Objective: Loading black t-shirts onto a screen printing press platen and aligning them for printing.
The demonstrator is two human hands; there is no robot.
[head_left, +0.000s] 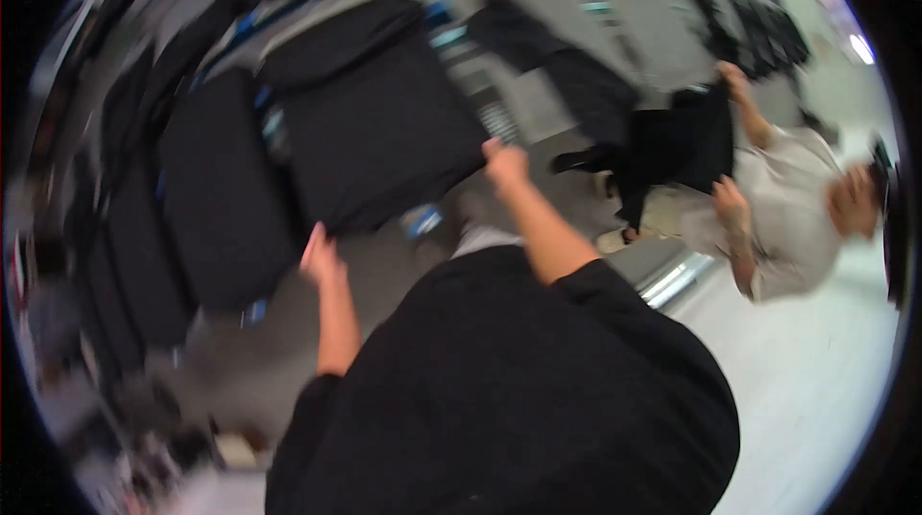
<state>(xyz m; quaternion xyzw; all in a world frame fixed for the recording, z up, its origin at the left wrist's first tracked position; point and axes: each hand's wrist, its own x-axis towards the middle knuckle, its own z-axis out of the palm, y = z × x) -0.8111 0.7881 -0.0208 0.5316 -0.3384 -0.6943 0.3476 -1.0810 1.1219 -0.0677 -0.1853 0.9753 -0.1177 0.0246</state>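
A black cloth garment lies spread on a flat grey board in the middle. My right hand grips its lower right corner. My left hand is at its lower left corner, fingertips up by the edge; motion blur hides whether they pinch it. Just left of it, more black cloth pieces lie on similar boards in a curving row. At the right, another person in a light T-shirt holds up a black garment with both hands.
Grey boards, some with dark cloth, continue along the back. A shiny metal rail runs beside the pale floor at the right. Blurred small items are at the lower left.
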